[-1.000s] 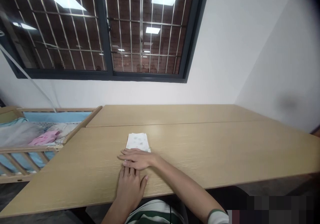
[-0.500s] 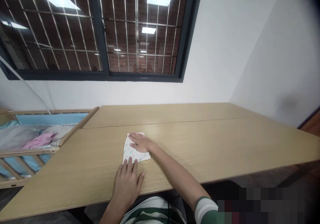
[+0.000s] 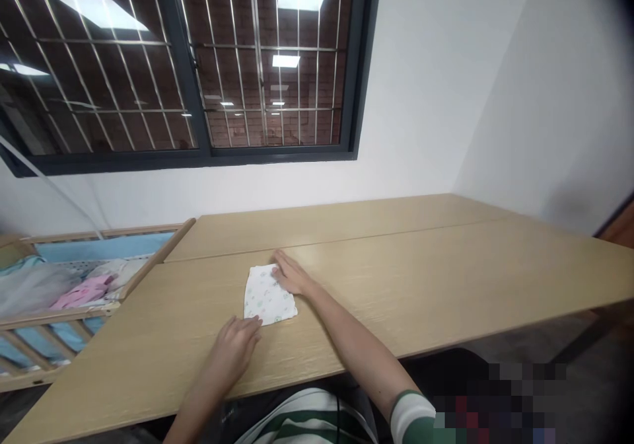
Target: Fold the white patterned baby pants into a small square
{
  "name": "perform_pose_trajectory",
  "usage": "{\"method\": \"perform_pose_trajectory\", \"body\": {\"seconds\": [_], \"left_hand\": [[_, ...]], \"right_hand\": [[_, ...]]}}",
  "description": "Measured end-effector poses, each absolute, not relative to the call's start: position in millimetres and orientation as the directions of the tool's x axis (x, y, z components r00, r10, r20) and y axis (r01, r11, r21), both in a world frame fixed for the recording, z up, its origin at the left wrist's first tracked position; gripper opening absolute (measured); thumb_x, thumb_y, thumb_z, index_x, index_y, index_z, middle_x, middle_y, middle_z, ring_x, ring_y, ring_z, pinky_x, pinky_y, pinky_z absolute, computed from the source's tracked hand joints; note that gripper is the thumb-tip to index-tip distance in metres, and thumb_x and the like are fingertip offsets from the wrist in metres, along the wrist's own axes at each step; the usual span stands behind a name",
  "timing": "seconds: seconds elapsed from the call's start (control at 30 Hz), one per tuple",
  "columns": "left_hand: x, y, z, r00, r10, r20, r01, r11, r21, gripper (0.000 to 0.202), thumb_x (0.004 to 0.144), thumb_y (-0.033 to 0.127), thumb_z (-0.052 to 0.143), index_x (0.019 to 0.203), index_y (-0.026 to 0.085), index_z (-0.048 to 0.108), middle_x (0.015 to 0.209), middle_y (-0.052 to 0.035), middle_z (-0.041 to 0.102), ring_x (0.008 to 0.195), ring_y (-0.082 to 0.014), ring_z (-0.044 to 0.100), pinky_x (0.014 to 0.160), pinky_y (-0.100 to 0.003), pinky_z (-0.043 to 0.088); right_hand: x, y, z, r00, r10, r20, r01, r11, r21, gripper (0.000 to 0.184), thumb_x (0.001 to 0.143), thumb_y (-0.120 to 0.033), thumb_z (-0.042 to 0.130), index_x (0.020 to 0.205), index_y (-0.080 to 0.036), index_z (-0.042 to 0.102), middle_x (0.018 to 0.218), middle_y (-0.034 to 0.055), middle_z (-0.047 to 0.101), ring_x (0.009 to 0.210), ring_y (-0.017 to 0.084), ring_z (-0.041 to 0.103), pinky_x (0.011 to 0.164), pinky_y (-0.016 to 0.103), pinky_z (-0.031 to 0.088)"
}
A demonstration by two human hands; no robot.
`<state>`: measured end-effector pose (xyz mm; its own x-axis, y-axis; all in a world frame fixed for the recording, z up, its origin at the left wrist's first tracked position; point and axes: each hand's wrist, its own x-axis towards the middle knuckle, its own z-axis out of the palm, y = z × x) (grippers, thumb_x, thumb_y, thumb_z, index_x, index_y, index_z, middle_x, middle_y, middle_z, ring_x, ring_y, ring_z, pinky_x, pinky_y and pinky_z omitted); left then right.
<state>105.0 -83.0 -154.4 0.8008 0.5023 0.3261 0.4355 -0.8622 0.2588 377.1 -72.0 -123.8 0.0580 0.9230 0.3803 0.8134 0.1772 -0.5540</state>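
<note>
A small folded white cloth [image 3: 266,296] with a pale green print lies flat on the light wood table [image 3: 396,279]. My right hand [image 3: 290,273] rests on the cloth's far right corner, its fingers spread and pointing to the far left. My left hand [image 3: 234,348] lies on the table by the cloth's near left corner, with its fingertips at or just touching the edge. Neither hand grips the cloth.
At the left stands a wooden crib [image 3: 64,308] with blue padding and pink and white fabric inside. A seam [image 3: 317,244] joins two tabletops. Behind them are a white wall and a barred window [image 3: 188,67]. A green-and-white striped shirt [image 3: 307,421] shows at the bottom.
My right hand has slid from the middle of the cloth to its far right corner. My left hand has moved left and toward the cloth's corner. The cloth now shows fully, and the view has tilted slightly.
</note>
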Motion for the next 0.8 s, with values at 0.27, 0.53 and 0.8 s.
{"method": "perform_pose_trajectory", "body": {"seconds": [0.27, 0.53, 0.8], "left_hand": [[104.9, -40.7, -135.7, 0.875, 0.384, 0.294, 0.306, -0.91, 0.279, 0.034, 0.097, 0.025, 0.038, 0.103, 0.021, 0.071, 0.109, -0.0125, 0.073, 0.105, -0.0279, 0.066, 0.096, -0.043, 0.049], [136.3, -1.1, -87.4, 0.852, 0.508, 0.123, 0.341, -0.718, 0.606, 0.021, 0.088, 0.036, 0.052, 0.088, 0.02, 0.065, 0.085, -0.0056, 0.071, 0.077, -0.0224, 0.063, 0.069, -0.03, 0.043], [137.8, 26.7, -81.9, 0.883, 0.465, 0.055, 0.258, -0.581, 0.772, 0.042, 0.082, 0.056, 0.062, 0.099, 0.018, 0.07, 0.098, -0.0058, 0.073, 0.087, -0.0239, 0.066, 0.071, -0.028, 0.049]], "right_hand": [[381.5, -97.4, -87.5, 0.011, 0.957, 0.291, 0.546, 0.238, -0.804, 0.033, 0.092, -0.038, 0.062, 0.113, -0.016, 0.073, 0.116, 0.0111, 0.073, 0.105, 0.025, 0.068, 0.097, 0.04, 0.051], [389.5, -116.8, -80.0, -0.21, 0.977, -0.036, 0.566, 0.092, -0.819, 0.102, 0.043, -0.041, 0.096, 0.137, -0.021, 0.061, 0.136, 0.0117, 0.063, 0.12, 0.027, 0.061, 0.099, 0.032, 0.049], [391.1, -103.2, -91.8, -0.222, 0.957, 0.185, 0.517, 0.277, -0.81, 0.029, 0.086, -0.039, 0.068, 0.104, -0.018, 0.075, 0.108, 0.0052, 0.074, 0.098, 0.023, 0.067, 0.087, 0.033, 0.052]]}}
